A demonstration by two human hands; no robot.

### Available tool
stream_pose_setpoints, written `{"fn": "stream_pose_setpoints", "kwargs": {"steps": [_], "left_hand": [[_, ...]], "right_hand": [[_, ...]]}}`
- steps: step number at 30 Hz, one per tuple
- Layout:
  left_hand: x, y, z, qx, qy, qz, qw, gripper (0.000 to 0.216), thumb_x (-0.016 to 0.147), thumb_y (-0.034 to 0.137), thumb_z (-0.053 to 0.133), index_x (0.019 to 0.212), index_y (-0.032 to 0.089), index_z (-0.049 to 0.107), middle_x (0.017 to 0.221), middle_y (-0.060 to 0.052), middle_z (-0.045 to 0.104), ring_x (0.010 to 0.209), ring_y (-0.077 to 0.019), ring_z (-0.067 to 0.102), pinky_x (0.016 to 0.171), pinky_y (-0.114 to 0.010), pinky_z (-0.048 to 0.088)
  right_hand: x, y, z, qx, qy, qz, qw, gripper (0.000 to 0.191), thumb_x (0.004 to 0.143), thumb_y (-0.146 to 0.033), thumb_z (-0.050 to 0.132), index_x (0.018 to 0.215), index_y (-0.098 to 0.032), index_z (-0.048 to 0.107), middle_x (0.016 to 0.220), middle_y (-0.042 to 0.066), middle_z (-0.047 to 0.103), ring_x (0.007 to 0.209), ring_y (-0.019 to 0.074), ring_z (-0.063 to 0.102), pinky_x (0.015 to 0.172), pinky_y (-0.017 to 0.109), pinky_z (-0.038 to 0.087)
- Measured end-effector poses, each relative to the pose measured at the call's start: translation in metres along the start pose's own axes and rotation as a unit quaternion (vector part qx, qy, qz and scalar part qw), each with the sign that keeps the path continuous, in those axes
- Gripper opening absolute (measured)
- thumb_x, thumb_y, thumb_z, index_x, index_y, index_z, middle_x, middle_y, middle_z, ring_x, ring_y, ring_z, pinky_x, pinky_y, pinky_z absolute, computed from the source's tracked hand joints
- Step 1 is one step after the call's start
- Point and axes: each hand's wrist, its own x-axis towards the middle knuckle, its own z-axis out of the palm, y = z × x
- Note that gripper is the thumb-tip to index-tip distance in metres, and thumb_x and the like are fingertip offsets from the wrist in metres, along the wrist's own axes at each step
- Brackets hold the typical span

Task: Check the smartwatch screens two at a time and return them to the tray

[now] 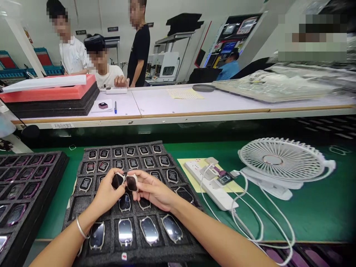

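So the left hand (107, 193) is pinching one smartwatch body (118, 180) between the thumb and fingertips, and the right hand (153, 191) is doing the exact same thing with a second watch body (131, 183). The other fingers on both hands are curling in close together, not spreading out. The two watches are sitting just beside each other, nearly touching, dark glass facing up. They're hovering right over the middle of the grey foam tray (72, 213). A silver bangle (81, 228) is hanging on the left wrist.

That tray is lying on the green belt (319, 213). Its front row is holding four shiny watch bodies (149, 230), and the back rows are holding darker ones with pale markings I can't read. Another foam tray (59, 163) is sitting off to the left, full of purplish watch bodies.

Over on the right, a white power strip (211, 186) is lying on a yellow sheet (189, 163), with white cables (251, 218) looping off it. Just past that, a white desk fan (278, 161) is tilting face-up. Across the white bench (222, 102), a few people are standing and sitting near a stack of pink and black foam (52, 96).
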Motion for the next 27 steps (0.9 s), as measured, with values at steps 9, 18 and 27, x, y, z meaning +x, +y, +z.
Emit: {"fn": "stream_pose_setpoints", "kwargs": {"steps": [9,18,27], "left_hand": [[-0.0023,0.0080,-0.0005,0.009,0.007,-0.008,1.000,0.031,0.073,0.026,0.056,0.104,0.021,0.055,0.092,-0.002,0.061,0.084,-0.0176,0.057,0.076,-0.029,0.044],[-0.0038,0.0041,-0.0012,-0.002,-0.017,-0.023,1.000,0.033,0.077,0.023,0.056,0.110,0.021,0.052,0.082,0.002,0.057,0.071,-0.0145,0.053,0.067,-0.027,0.042],[-0.0027,0.0062,0.0006,0.006,0.009,-0.011,1.000,0.031,0.078,0.026,0.057,0.108,0.020,0.053,0.097,-0.003,0.060,0.089,-0.0182,0.056,0.079,-0.030,0.043]], "right_hand": [[-0.0008,-0.0018,-0.0003,0.004,0.022,0.008,1.000,0.040,0.080,-0.032,0.077,0.117,-0.024,0.063,0.095,0.002,0.066,0.070,0.0116,0.065,0.068,0.028,0.046],[0.0008,0.0003,0.0015,-0.002,0.025,-0.004,1.000,0.039,0.080,-0.033,0.078,0.115,-0.023,0.063,0.086,-0.001,0.066,0.071,0.0108,0.066,0.068,0.026,0.048],[0.0011,0.0005,-0.0002,0.036,0.012,0.007,0.999,0.045,0.080,-0.031,0.078,0.121,-0.022,0.061,0.089,0.000,0.069,0.072,0.0123,0.068,0.071,0.028,0.050]]}}
